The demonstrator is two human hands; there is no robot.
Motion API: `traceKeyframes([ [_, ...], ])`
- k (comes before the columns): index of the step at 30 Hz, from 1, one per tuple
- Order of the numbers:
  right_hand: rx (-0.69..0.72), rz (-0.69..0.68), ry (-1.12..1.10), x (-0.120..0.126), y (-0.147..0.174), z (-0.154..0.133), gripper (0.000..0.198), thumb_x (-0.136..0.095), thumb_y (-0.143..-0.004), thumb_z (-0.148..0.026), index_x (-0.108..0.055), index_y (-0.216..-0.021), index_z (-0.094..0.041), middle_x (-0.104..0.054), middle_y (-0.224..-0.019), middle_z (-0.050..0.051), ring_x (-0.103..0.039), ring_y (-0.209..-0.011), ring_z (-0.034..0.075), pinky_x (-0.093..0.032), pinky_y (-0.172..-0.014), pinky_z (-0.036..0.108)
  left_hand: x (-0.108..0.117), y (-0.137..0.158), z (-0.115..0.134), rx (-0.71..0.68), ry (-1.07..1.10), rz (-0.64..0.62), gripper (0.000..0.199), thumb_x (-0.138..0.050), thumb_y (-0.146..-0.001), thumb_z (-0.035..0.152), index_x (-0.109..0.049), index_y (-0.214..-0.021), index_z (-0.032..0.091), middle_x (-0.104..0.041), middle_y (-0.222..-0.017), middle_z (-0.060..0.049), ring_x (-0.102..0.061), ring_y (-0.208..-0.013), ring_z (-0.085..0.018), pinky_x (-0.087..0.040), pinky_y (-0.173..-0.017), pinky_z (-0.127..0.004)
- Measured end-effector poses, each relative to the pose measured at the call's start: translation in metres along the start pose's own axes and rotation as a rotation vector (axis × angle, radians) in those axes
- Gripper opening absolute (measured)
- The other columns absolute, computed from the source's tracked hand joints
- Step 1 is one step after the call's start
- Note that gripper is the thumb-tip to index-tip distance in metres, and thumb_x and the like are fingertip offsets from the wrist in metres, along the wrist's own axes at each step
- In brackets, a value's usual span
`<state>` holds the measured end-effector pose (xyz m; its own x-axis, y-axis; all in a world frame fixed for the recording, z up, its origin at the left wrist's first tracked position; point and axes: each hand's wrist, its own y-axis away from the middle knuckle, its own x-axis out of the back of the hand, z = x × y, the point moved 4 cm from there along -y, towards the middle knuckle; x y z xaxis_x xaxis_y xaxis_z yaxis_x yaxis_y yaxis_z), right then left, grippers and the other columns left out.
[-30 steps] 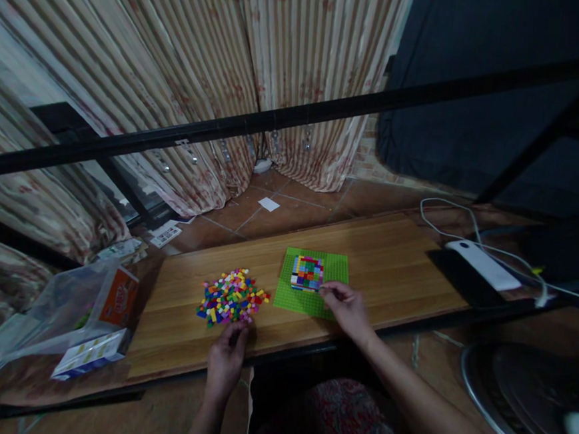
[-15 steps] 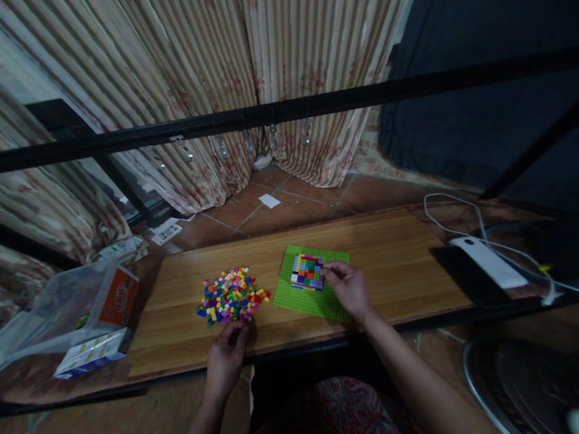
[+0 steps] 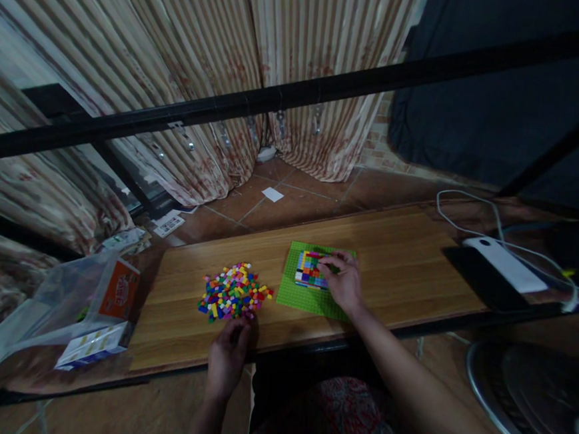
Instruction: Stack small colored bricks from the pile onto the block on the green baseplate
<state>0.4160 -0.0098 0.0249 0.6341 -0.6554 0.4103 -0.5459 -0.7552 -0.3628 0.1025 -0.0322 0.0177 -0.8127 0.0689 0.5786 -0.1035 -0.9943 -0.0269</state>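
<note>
A green baseplate (image 3: 288, 296) lies on the wooden board and carries a low, square build of multicoloured toy bricks (image 3: 307, 270). My right hand (image 3: 345, 281) is over the right part of this build, its fingers pinched together close to the top. Whatever sits between those fingertips is too small to make out. To the left is a loose pile of small toy bricks (image 3: 233, 291) in many colours. My left hand (image 3: 227, 356) rests at the board's near edge, just below the pile, with thumb and fingers curled together; their contents are hidden.
The wooden board (image 3: 397, 252) lies along the bench. At its left stand a clear plastic bin (image 3: 70, 293) with an orange label and a white-and-blue box (image 3: 95, 345). A white device (image 3: 506, 264) with a cable lies at the right. A black bar (image 3: 299, 96) crosses beyond.
My right hand has moved from the build's right side to over its top, covering more of it. My left hand stays near the pile. The view has shifted slightly.
</note>
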Motion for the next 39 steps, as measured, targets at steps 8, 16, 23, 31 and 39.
traceKeyframes([
  [8, -0.123, 0.0, -0.212, -0.007, -0.004, 0.013, 0.015, -0.07, -0.069, -0.035, -0.072, -0.077, -0.023, -0.061, -0.103, 0.007, -0.054, -0.105, 0.024, -0.041, -0.095, 0.041, -0.001, 0.002, 0.0, 0.024, -0.005, -0.024, 0.026, -0.055, -0.083, 0.044, -0.064, -0.091, 0.021, -0.073, -0.094, -0.004, -0.068, -0.088, -0.02, -0.052, -0.075, -0.027],
  [16, -0.375, -0.037, -0.4, -0.016, -0.015, 0.025, 0.039, -0.076, -0.052, -0.032, -0.063, -0.086, -0.019, -0.063, -0.08, 0.001, -0.058, -0.073, 0.018, -0.047, -0.069, 0.033, 0.0, 0.002, 0.001, 0.001, -0.016, -0.017, 0.026, -0.055, -0.083, 0.043, -0.065, -0.091, 0.02, -0.072, -0.093, -0.005, -0.068, -0.088, -0.02, -0.052, -0.075, -0.027],
  [23, -0.549, -0.163, -0.493, -0.018, -0.026, 0.026, 0.036, -0.079, -0.042, -0.023, -0.066, -0.076, -0.021, -0.063, -0.068, -0.004, -0.057, -0.061, 0.014, -0.044, -0.06, 0.029, -0.002, 0.0, -0.004, 0.044, -0.025, -0.021, 0.026, -0.054, -0.083, 0.044, -0.064, -0.09, 0.02, -0.073, -0.095, -0.005, -0.068, -0.088, -0.021, -0.051, -0.074, -0.027],
  [31, -0.549, -0.158, -0.508, -0.02, -0.025, 0.027, 0.034, -0.079, -0.041, -0.021, -0.067, -0.073, -0.021, -0.064, -0.066, -0.004, -0.058, -0.06, 0.015, -0.045, -0.062, 0.03, -0.002, 0.001, -0.003, 0.025, -0.004, -0.01, 0.024, -0.055, -0.082, 0.042, -0.064, -0.09, 0.021, -0.072, -0.092, -0.004, -0.068, -0.086, -0.019, -0.052, -0.074, -0.026],
  [39, -0.503, -0.027, -0.694, 0.002, -0.02, 0.019, 0.04, -0.083, -0.042, -0.031, -0.065, -0.076, -0.022, -0.066, -0.073, -0.004, -0.061, -0.07, 0.014, -0.047, -0.069, 0.029, -0.002, 0.0, -0.007, 0.008, 0.05, -0.015, 0.028, -0.051, -0.086, 0.043, -0.064, -0.097, 0.021, -0.071, -0.105, -0.006, -0.065, -0.099, -0.021, -0.049, -0.086, -0.031],
])
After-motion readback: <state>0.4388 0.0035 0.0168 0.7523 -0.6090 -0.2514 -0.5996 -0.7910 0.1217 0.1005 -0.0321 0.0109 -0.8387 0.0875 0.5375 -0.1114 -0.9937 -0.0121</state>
